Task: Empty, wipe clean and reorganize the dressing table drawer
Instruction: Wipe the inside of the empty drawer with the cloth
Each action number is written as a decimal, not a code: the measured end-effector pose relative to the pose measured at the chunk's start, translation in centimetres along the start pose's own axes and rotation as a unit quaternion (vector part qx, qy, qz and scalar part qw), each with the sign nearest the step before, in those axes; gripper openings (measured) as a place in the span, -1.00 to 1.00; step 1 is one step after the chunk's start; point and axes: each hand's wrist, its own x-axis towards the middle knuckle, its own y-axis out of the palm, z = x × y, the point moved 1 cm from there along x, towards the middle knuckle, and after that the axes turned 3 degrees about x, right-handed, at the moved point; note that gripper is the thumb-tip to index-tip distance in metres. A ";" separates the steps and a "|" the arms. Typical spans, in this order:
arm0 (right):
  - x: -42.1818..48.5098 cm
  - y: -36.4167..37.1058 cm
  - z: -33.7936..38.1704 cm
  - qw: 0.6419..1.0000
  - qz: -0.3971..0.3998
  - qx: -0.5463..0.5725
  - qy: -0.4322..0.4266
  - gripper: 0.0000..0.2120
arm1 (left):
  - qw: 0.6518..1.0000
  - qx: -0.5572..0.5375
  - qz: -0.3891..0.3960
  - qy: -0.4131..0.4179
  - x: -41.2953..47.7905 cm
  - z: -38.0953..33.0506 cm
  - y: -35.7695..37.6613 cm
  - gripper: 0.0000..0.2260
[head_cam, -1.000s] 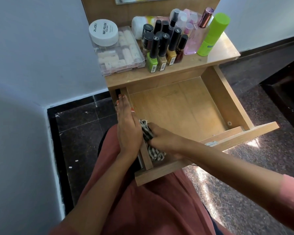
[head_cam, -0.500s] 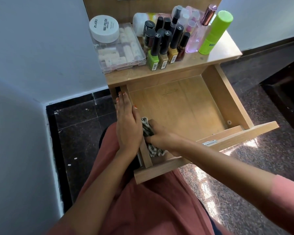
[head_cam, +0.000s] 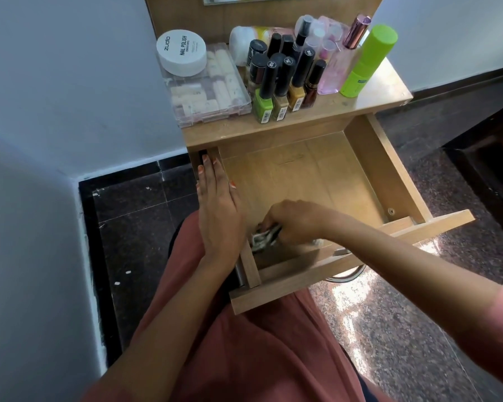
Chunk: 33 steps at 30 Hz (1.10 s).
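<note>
Two hands are sharing the work. The fingers (head_cam: 269, 219) of our right hand (head_cam: 299, 223) are curling tightly round a bunched cloth (head_cam: 263, 239) and pressing it into the near left corner of the drawer (head_cam: 317, 175). Our left hand (head_cam: 218, 210) is gripping nothing: its fingers are lying straight and together along the top of the drawer's left side wall, palm down, bracing it.

We judge that we are in the wiping step. The drawer is pulled out and looks emptied, so reorganizing is yet to come. To do it well, we should be pushing the cloth right into the seams where the walls meet the bottom. From the corners we should be working outward in overlapping strokes towards the back, with the left hand steadying the drawer against sliding.

The cloth is soft, crumpled and patterned in black and white. The drawer is a shallow box of smooth, hard, wood-grain board, with a small screw head (head_cam: 391, 210) near its right wall.

Above it, the desk (head_cam: 369, 104) is carrying what are presumably the drawer's contents. Square nail-polish bottles (head_cam: 282, 82) with tall black caps are standing beside a flat clear plastic box (head_cam: 212, 94). A round white jar (head_cam: 182, 52) is sitting on the box, and a cylindrical green bottle (head_cam: 366, 62) is standing at the right.
</note>
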 end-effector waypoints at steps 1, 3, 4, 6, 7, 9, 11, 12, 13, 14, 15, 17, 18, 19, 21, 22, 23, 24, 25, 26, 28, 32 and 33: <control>0.0 0.7 0.3 1.000 0.028 -0.006 -0.010 -0.56 | 1.000 -0.002 0.001 -0.002 0.0 0.0 0.0 -0.56; 0.0 2.0 0.4 0.997 0.065 -0.032 -0.022 -0.56 | 1.000 -0.005 0.001 0.001 0.0 0.1 0.0 -0.56; -0.2 2.4 0.3 0.996 0.075 -0.042 -0.026 -0.56 | 1.000 -0.006 0.000 0.004 -0.1 0.2 0.0 -0.57; -0.6 2.7 -0.3 0.995 0.095 -0.029 -0.031 -0.57 | 1.000 -0.001 0.001 0.002 -0.1 0.3 -0.1 -0.57; -0.9 2.7 -0.8 0.994 0.098 -0.024 -0.030 -0.55 | 1.000 0.003 0.002 0.001 -0.2 0.3 0.0 -0.57; -1.2 2.1 -2.2 0.995 0.092 -0.039 -0.009 -0.52 | 1.000 0.011 0.002 0.002 -0.3 0.3 0.0 -0.57; -1.6 1.1 -4.1 0.994 0.089 -0.060 0.028 -0.53 | 1.000 0.012 0.001 0.002 -0.2 0.3 0.0 -0.57; -1.8 0.6 -5.2 0.992 0.093 -0.069 0.046 -0.55 | 1.000 0.011 0.002 0.000 -0.2 0.3 0.0 -0.58; -2.1 0.1 -6.4 0.989 0.097 -0.084 0.067 -0.59 | 1.000 0.010 0.002 -0.001 -0.2 0.3 0.0 -0.58; -2.5 -0.5 -7.4 0.985 0.101 -0.109 0.092 -0.60 | 1.000 0.010 0.002 0.000 -0.2 0.4 0.0 -0.58; -2.8 -1.0 -8.2 0.978 0.107 -0.136 0.116 -0.60 | 1.000 0.010 0.002 0.000 -0.2 0.4 0.1 -0.58; -3.2 -1.3 -8.9 0.970 0.122 -0.164 0.136 -0.62 | 1.000 0.007 0.000 -0.002 -0.2 0.5 0.1 -0.58; -3.2 -1.2 -8.7 0.970 0.125 -0.165 0.131 -0.64 | 1.000 0.006 -0.003 -0.002 -0.2 0.5 0.1 -0.58; -3.0 -1.0 -8.1 0.971 0.124 -0.163 0.125 -0.67 | 1.000 0.006 -0.005 -0.002 -0.2 0.5 0.1 -0.58; -2.5 -0.5 -6.1 0.976 0.114 -0.161 0.096 -0.69 | 1.000 0.010 -0.007 0.001 -0.2 0.4 0.1 -0.58; -2.1 0.0 -4.9 0.979 0.107 -0.160 0.071 -0.70 | 1.000 0.013 -0.007 0.002 -0.3 0.3 0.1 -0.58; -1.6 0.5 -3.6 0.981 0.098 -0.160 0.044 -0.70 | 1.000 0.018 -0.007 0.003 -0.3 0.3 0.1 -0.58; -1.2 1.0 -2.2 0.983 0.089 -0.161 0.015 -0.69 | 1.000 0.023 -0.007 0.003 -0.3 0.3 0.1 -0.58; -0.8 1.6 -0.9 0.984 0.081 -0.160 -0.013 -0.68 | 1.000 0.030 -0.008 0.004 -0.2 0.4 0.2 -0.58; -0.4 2.1 0.3 0.984 0.070 -0.158 -0.038 -0.68 | 0.999 0.036 -0.008 0.005 -0.2 0.4 0.2 -0.58; 0.0 2.9 1.4 0.984 0.049 -0.160 -0.067 -0.66 | 0.999 0.045 -0.009 0.008 -0.2 0.5 0.2 -0.57; -1.1 2.6 -1.0 0.989 0.041 -0.136 -0.030 -0.57 | 0.999 0.049 -0.003 0.009 -0.1 0.5 0.2 -0.56; -1.4 2.5 -2.0 0.990 0.040 -0.139 -0.010 -0.57 | 0.999 0.048 0.000 0.007 -0.1 0.4 0.2 -0.54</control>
